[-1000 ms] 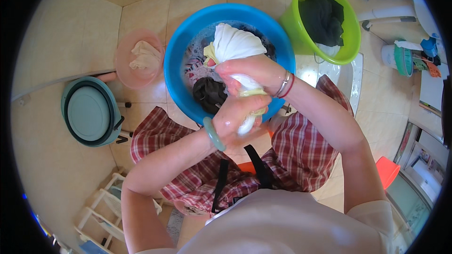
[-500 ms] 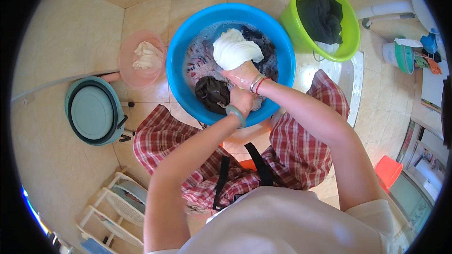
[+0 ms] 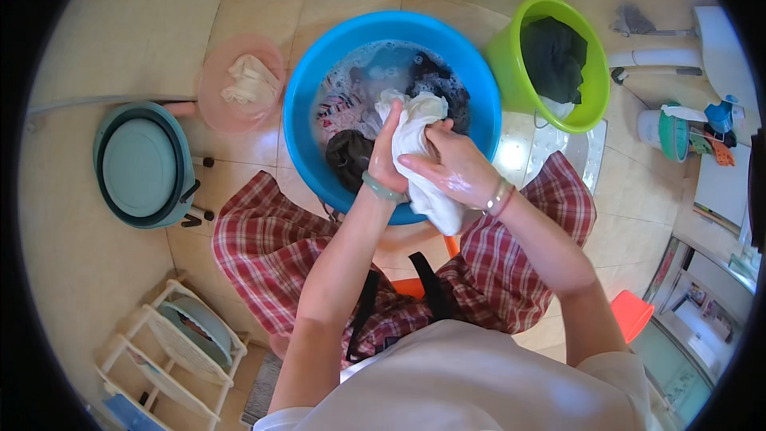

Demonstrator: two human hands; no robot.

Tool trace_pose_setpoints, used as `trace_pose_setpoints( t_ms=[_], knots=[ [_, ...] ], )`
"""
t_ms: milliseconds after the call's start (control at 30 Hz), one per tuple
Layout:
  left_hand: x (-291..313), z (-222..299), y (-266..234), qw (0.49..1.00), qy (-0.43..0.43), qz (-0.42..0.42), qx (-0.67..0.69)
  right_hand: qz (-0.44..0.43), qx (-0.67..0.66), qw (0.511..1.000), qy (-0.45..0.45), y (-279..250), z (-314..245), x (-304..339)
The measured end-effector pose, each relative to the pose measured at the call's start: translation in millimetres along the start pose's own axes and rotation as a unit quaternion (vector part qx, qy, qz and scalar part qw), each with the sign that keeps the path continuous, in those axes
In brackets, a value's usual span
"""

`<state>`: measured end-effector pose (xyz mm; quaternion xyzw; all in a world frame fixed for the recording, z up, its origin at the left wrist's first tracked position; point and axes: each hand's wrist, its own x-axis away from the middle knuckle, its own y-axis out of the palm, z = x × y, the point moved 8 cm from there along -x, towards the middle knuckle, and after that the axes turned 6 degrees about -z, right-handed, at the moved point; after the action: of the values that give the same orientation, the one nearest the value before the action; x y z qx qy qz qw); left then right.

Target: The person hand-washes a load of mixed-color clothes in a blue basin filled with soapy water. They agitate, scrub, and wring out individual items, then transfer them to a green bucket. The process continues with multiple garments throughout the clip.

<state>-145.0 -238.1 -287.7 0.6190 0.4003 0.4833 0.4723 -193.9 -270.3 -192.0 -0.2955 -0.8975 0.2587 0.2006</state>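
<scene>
A wet white cloth (image 3: 413, 140) is bunched lengthwise between my two hands over the near part of a blue tub (image 3: 297, 112). My left hand (image 3: 387, 153), with a pale green bangle at its wrist, presses along the cloth's left side. From the right, my right hand (image 3: 459, 164) grips it, thumb across the front. The cloth's lower end hangs over the tub's near rim. Soapy water in the tub holds a dark brown garment (image 3: 348, 158), a striped garment (image 3: 339, 106) and dark clothing (image 3: 447, 92).
A green bucket (image 3: 511, 60) with dark clothing stands at the back right. To the left are a pink basin (image 3: 214, 96) holding a pale cloth and a grey-green collapsible basin (image 3: 137, 168). A white rack (image 3: 163, 351) is at the lower left, a red bin (image 3: 630, 315) at the lower right.
The white cloth has come nearer to me and changed from a rounded bundle to a long, hanging fold. My left hand has risen beside it; both hands now face each other across it.
</scene>
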Motion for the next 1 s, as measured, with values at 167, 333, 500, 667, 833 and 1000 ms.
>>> trace_pose_setpoints(
  t_ms=[167, 333, 500, 667, 833, 1000],
  knots=[
    [9, 2, 1, 0.996, -0.017, 0.041, 0.075, 0.17, -0.44, 0.867, 0.161, -32, 92, 29],
    [39, -11, 48, 0.971, -0.055, -0.023, 0.233, 0.054, -0.663, 0.716, 0.215, 118, 205, 3],
    [82, -39, 45, 0.969, -0.065, 0.074, 0.226, 0.031, -0.631, 0.775, 0.023, 143, 215, -52],
    [106, -47, 16, 0.985, -0.081, 0.153, 0.025, -0.03, -0.723, 0.681, 0.11, 78, 177, -104],
    [89, -54, -24, 0.983, -0.112, 0.143, 0.032, -0.012, -0.593, 0.792, 0.143, 28, 128, -111],
    [56, -44, -11, 0.996, -0.053, -0.041, 0.05, 0.029, -0.522, 0.847, 0.097, 10, 76, -85]
  ],
)
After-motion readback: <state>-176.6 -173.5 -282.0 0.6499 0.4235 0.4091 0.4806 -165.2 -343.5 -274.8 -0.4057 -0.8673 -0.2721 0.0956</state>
